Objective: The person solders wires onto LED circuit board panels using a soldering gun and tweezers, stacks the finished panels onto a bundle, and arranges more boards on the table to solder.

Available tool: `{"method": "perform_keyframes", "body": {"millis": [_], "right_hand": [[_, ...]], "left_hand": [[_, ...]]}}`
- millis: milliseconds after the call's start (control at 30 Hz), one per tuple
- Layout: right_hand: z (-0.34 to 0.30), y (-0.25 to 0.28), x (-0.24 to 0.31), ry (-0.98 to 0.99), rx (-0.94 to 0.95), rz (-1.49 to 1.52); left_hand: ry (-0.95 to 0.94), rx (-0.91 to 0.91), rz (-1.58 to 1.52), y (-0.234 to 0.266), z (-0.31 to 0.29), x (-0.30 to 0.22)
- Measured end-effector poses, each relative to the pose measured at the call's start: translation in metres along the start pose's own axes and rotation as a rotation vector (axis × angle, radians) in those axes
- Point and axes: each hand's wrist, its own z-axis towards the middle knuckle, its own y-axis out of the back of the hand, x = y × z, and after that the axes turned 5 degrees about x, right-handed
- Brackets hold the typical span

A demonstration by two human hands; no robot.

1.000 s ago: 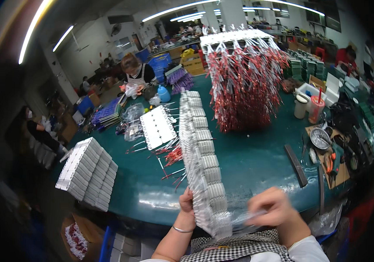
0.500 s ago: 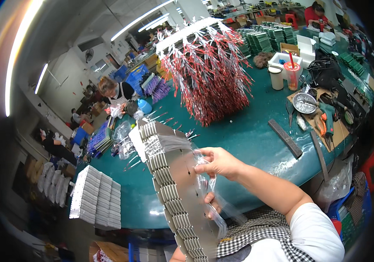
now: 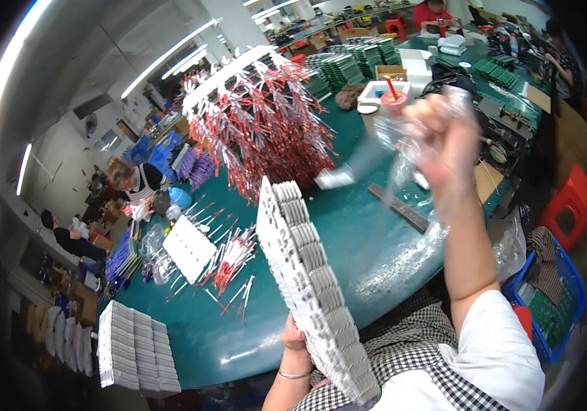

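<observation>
A long stack of thin white panels [image 3: 297,267] stands tilted on edge in front of me. My left hand [image 3: 295,339] grips its left side low down, part of the fingers hidden behind it. Raised to the upper right, my right hand [image 3: 440,140] is closed and smeared by motion. Clear plastic film [image 3: 399,164] trails down from it, apart from the stack. Left of the stack, a white panel [image 3: 190,248] lies on the green table [image 3: 266,346] beside loose red and white wires [image 3: 235,260].
A big pile of panels with hanging red and white wires [image 3: 259,123] stands at the far middle. Another white panel stack [image 3: 136,348] is at left. A dark metal bar [image 3: 398,207] lies at right. A co-worker [image 3: 129,181] works at far left; a red stool [image 3: 570,209] stands right.
My right hand has swung up and right, pulling the clear film off the stack. The stack has turned, now showing its white face. The view has shifted rightward.
</observation>
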Motion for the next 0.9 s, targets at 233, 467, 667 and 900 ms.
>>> {"method": "perform_keyframes", "body": {"millis": [233,467,667,900], "right_hand": [[-0.142,0.042,-0.028,0.231,0.251,-1.779],[-0.234,0.054,-0.048,-0.462,0.731,-1.968],[-0.258,0.056,-0.024,-0.214,0.593,-1.66],[-0.279,0.12,0.18,0.263,-0.717,-2.333]], "left_hand": [[0.028,-0.105,0.154,0.004,0.025,-0.005],[-0.229,-0.359,0.556,0.031,0.025,-0.034],[-0.23,-0.271,0.624,0.043,0.027,-0.042],[-0.244,-0.221,0.858,0.004,0.055,-0.036]]}}
